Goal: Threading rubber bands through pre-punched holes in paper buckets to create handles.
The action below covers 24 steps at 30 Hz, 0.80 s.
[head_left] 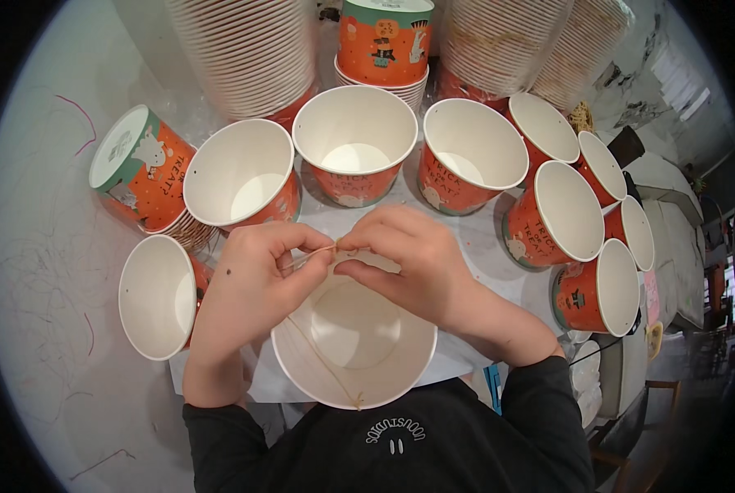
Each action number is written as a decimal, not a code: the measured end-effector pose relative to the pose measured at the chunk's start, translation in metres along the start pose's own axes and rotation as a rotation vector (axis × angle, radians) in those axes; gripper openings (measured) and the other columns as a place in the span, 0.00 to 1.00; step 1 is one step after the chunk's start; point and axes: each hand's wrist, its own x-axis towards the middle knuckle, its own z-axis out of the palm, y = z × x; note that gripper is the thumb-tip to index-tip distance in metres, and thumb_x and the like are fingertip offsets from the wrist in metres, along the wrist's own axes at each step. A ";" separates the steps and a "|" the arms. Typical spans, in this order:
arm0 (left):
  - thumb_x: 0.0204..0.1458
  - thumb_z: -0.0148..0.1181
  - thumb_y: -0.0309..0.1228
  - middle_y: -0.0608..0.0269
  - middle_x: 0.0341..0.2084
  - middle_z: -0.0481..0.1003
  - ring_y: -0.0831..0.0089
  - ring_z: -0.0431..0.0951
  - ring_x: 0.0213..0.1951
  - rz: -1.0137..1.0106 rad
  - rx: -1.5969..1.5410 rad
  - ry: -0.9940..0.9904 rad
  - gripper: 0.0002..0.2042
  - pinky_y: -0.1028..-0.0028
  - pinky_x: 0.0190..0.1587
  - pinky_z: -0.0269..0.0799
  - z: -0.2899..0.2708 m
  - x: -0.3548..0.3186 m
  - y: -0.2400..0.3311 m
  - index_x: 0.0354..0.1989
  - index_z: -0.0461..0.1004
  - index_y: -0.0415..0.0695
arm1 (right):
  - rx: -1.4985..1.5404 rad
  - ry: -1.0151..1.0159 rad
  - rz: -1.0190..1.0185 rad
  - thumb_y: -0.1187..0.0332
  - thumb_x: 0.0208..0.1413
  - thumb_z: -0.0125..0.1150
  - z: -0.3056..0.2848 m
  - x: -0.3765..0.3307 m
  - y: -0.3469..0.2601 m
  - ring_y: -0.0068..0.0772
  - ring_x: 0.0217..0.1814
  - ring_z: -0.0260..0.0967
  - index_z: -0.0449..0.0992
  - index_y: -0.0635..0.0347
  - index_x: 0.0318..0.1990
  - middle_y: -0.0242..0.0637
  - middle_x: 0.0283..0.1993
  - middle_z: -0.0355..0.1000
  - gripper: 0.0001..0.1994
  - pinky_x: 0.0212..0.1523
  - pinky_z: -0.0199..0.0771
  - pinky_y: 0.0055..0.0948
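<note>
A white-lined paper bucket (359,329) stands right in front of me, its mouth facing up. A thin tan string (314,349) is knotted at its near rim and runs across the opening up to my fingers. My left hand (261,275) pinches the string between thumb and forefinger above the far rim. Beside it, my right hand (413,259) has thumb and fingers curled around the string's end, the fingertips of both hands almost touching. The bucket's far rim is partly hidden behind my hands.
Several orange buckets, such as the middle one (355,148), form an arc around me. Tall nested stacks (240,57) stand behind, some in clear plastic. A stack with an upturned orange bucket (384,49) stands between them; another tipped stack (145,168) lies left.
</note>
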 end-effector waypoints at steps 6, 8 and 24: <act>0.62 0.60 0.28 0.67 0.24 0.80 0.87 0.71 0.27 -0.059 -0.416 -0.156 0.10 0.79 0.29 0.67 0.000 0.002 -0.004 0.37 0.83 0.33 | -0.063 0.071 -0.046 0.75 0.42 0.79 0.001 0.000 -0.001 0.37 0.34 0.76 0.83 0.60 0.38 0.36 0.34 0.77 0.13 0.33 0.76 0.30; 0.66 0.56 0.30 0.68 0.26 0.80 0.87 0.71 0.30 -0.111 -0.395 -0.212 0.13 0.80 0.33 0.67 -0.006 0.002 0.002 0.37 0.83 0.33 | -0.059 0.064 -0.057 0.74 0.42 0.79 0.002 -0.001 -0.002 0.36 0.33 0.76 0.83 0.60 0.38 0.36 0.34 0.77 0.13 0.33 0.76 0.30; 0.66 0.54 0.37 0.75 0.17 0.71 0.90 0.60 0.19 -0.086 -0.495 -0.314 0.19 0.82 0.21 0.50 -0.003 0.010 -0.006 0.23 0.78 0.39 | 0.401 -0.201 0.080 0.79 0.51 0.71 -0.016 0.006 -0.004 0.32 0.37 0.76 0.83 0.65 0.36 0.37 0.36 0.78 0.06 0.36 0.74 0.28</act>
